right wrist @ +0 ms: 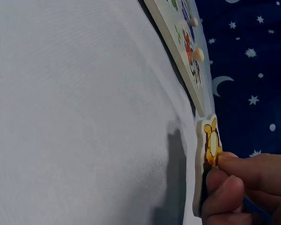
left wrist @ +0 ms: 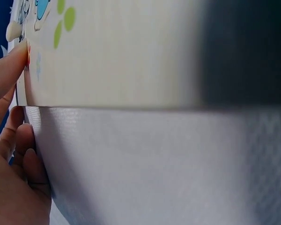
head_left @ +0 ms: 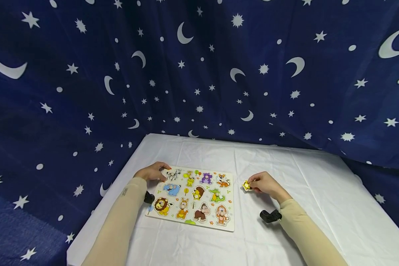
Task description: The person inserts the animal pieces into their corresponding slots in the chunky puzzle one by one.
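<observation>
A wooden animal puzzle board (head_left: 182,179) lies flat on the white cloth, its colourful animals set in rows. My left hand (head_left: 152,172) holds the board by its upper left corner, beside the zebra (head_left: 173,174). In the left wrist view the thumb (left wrist: 9,70) presses on the board's face and other fingers curl below its edge. To the right of the board, my right hand (head_left: 265,183) pinches a yellow and dark brown animal puzzle piece (head_left: 246,185) between thumb and fingers. The right wrist view shows this piece (right wrist: 212,146) edge-on; the fingers hide its lower part.
White cloth (head_left: 252,240) covers the table around the board. A dark blue curtain with moons and stars (head_left: 216,85) hangs behind and at the sides. Each wrist carries a black camera mount (head_left: 270,216). Round knobs (right wrist: 198,55) stick up from the board.
</observation>
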Available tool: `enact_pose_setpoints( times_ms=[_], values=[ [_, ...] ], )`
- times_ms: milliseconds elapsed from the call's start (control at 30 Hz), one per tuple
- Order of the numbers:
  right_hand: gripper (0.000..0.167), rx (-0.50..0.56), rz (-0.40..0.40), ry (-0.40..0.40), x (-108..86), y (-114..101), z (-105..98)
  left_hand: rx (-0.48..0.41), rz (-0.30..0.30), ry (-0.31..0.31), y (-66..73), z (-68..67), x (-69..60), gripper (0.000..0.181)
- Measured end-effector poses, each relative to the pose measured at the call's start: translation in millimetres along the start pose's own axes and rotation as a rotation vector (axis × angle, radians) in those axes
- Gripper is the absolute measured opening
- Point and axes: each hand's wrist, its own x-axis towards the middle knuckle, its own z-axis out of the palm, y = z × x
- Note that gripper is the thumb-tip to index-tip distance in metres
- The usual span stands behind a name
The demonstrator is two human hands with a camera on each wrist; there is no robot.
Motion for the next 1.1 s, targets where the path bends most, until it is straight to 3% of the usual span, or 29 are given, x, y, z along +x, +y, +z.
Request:
enact_pose_setpoints(
  times_ms=[400,1100],
  values=[
    [0.015,-0.03,-0.066,-0.105,-1.3,-7.7,8.3,-0.004,-0.002,0.003,1.0,-0.8,-2.5,0.051],
    [0.016,-0.071,-0.133,-0.18,7.2,-27.1,27.2,0.002,-0.02,0.017,2.8,0.4,-3.4,0.048]
  ],
)
